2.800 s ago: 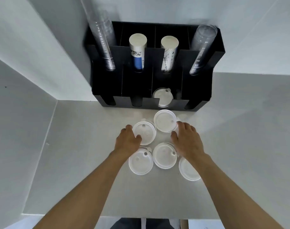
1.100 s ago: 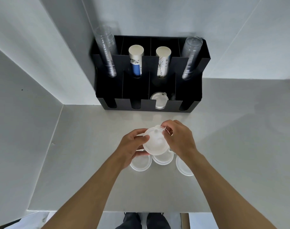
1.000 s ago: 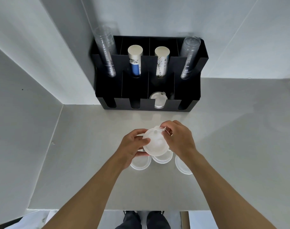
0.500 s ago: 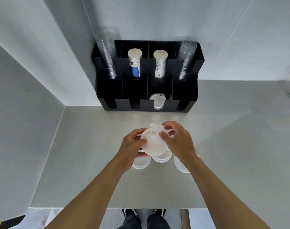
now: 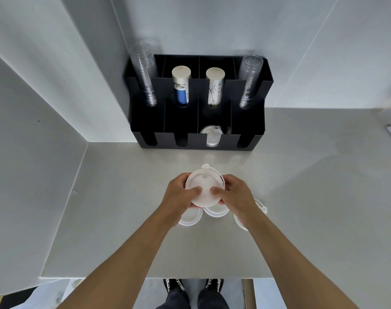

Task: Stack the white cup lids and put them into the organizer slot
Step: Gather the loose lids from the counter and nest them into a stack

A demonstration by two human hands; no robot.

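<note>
while raised above the counter (image 5: 123, 219), stacked white lids (image 5: 204, 189) pinched between left hand (image 5: 180, 198), right hand (image 5: 234, 197)

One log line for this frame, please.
both hands grip lid stack | three lids on counter | slot holds lids

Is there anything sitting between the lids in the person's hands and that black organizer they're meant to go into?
Nothing visible. The held lids sit between the left hand and right hand, and the counter up to the organizer is bare. The slot already holds a lid.
</note>
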